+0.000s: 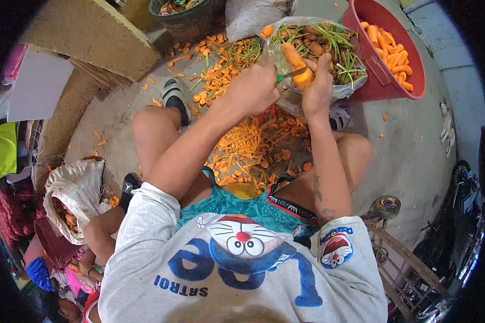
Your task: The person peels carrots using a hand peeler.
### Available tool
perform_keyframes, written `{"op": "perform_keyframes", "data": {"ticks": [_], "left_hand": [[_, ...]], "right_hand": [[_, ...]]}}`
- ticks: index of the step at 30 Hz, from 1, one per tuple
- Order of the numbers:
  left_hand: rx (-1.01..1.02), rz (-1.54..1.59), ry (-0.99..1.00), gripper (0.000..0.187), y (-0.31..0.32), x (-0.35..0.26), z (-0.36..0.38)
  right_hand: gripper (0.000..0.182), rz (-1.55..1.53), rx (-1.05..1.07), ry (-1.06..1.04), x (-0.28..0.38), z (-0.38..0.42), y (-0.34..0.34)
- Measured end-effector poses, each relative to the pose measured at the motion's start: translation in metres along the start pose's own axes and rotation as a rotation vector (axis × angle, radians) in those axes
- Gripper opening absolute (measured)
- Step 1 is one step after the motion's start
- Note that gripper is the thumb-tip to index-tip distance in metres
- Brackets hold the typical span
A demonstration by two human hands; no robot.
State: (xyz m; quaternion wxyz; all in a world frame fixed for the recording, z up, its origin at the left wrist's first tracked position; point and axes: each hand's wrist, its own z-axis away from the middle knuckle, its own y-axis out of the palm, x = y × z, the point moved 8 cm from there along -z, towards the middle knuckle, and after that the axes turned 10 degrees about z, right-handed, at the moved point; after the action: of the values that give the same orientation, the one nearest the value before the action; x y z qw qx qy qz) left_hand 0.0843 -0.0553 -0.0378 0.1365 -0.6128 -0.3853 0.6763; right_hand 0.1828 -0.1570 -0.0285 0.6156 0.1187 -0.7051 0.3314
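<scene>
My left hand [255, 90] is closed around the green handle of a knife [297, 71]. The blade lies against a peeled orange carrot [292, 55], which my right hand [318, 89] grips near its lower end. Just behind my hands is a clear plastic bag [270, 54] packed with unpeeled carrots [317, 48] and green stems [334, 37]. Another carrot tip [267, 31] shows at the bag's left edge. Orange peelings [240, 142] and cut carrot ends are heaped on the floor between my legs.
A red tub [355, 24] of peeled carrots [396, 56] stands at the back right. More scraps [215, 75] and a dark bin [186, 24] lie ahead. On the left are a white sack [78, 185] and another person's arm [99, 231]. A metal-framed cart [401, 258] stands at right.
</scene>
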Motion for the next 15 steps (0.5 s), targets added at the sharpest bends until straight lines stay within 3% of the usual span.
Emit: {"op": "perform_keyframes", "data": {"ticks": [3,5,7,8,10,12,15], "left_hand": [[0.038,-0.039,0.011,0.028,0.005,0.005,-0.002],[0.062,-0.085,0.022,0.029,0.011,0.016,-0.011],[0.146,0.423,0.152,0.029,0.029,0.031,-0.018],[0.142,0.421,0.15,0.029,0.012,0.02,-0.015],[0.338,0.614,-0.148,0.029,-0.016,0.002,-0.001],[0.037,0.785,0.017,0.024,-0.043,0.019,-0.012],[-0.105,0.8,-0.005,0.022,-0.076,0.033,-0.011]], "right_hand": [[0.091,-0.02,-0.054,-0.034,0.0,0.004,0.0],[0.083,0.193,-0.063,-0.105,0.004,0.005,-0.003],[0.078,0.037,-0.091,-0.112,0.014,0.008,-0.003],[0.073,-0.124,-0.121,-0.117,0.017,0.009,-0.004],[0.066,-0.159,-0.065,-0.053,0.002,0.0,-0.01],[0.06,-0.191,-0.022,0.017,-0.01,-0.003,-0.017],[0.042,-0.432,0.018,0.068,-0.018,-0.004,-0.015]]}}
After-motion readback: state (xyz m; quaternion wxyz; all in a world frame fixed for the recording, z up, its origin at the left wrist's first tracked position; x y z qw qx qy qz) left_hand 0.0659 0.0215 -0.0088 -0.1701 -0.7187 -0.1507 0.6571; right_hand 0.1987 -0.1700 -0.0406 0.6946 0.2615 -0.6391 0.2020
